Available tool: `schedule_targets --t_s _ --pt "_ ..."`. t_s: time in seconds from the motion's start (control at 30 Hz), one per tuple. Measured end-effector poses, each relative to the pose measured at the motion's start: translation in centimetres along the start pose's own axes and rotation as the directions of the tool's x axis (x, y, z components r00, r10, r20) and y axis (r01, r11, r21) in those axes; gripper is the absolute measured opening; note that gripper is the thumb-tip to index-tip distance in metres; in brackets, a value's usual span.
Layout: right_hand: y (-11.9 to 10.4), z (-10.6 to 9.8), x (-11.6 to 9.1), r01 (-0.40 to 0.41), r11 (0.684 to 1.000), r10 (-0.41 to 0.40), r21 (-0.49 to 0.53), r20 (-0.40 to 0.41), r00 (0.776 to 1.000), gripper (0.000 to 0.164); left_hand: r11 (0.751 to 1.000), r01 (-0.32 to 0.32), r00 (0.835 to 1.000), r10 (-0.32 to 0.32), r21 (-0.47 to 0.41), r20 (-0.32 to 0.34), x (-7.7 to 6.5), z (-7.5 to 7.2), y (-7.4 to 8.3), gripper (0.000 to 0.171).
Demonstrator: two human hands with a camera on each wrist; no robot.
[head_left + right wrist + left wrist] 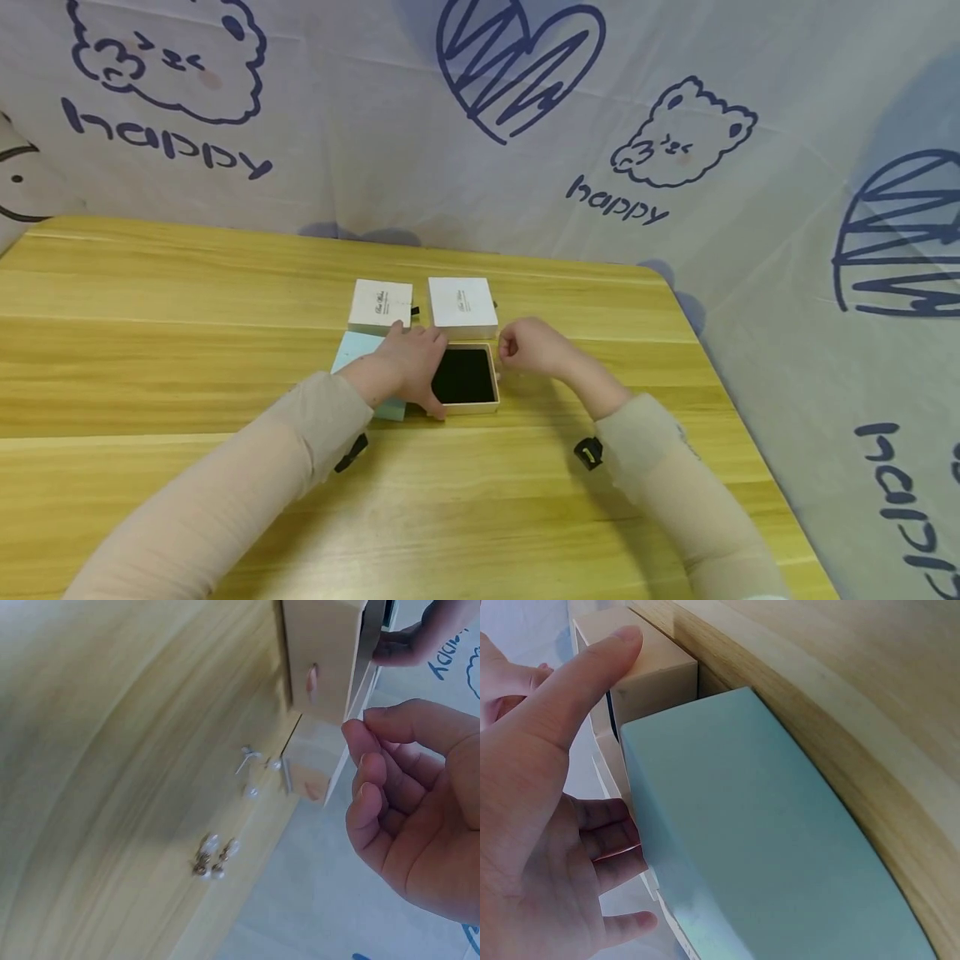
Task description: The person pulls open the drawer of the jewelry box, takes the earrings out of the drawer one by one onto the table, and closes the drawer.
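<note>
My left hand (411, 367) spans an open cream jewelry box (497, 392) with a black lining; its thumb (615, 660) lies on the near wall and the other fingers reach to the far side. Under that wrist is a light blue box (735, 817), touching the cream one. My right hand (534, 346) hovers just right of the open box, thumb tip meeting the curled index finger. No object shows between them. A small pull tab (313, 681) sticks out from the box's end wall. Pearl earrings (212, 856) lie on the table near the right hand.
Behind the open box stand two white boxes with printed lids, a left one (381, 302) and a right one (462, 304). More small earrings (251, 765) lie near a box's end. A printed cloth (360, 100) hangs along the wooden table's (187, 333) back edge.
</note>
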State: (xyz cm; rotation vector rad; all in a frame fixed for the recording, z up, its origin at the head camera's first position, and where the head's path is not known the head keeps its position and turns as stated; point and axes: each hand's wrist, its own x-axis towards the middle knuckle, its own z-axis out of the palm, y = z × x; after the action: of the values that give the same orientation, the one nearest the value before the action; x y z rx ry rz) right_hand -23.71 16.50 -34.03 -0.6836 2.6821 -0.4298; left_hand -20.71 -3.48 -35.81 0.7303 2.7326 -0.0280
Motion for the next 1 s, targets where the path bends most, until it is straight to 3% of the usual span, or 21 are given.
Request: schedule_targets --t_s 0.4,1.0 --pt "2.3 0.4 -0.6 -0.097 0.994 0.099 -0.053 0.031 0.995 0.012 1.000 0.002 1.000 -0.002 -0.009 0.003 0.0 0.0 0.0 0.098" --pt "3.2 1.3 -0.2 -0.125 0.987 0.133 -0.099 0.072 0.989 0.014 1.000 -0.006 1.000 0.006 -0.006 0.002 0.0 0.1 -0.1 0.102"
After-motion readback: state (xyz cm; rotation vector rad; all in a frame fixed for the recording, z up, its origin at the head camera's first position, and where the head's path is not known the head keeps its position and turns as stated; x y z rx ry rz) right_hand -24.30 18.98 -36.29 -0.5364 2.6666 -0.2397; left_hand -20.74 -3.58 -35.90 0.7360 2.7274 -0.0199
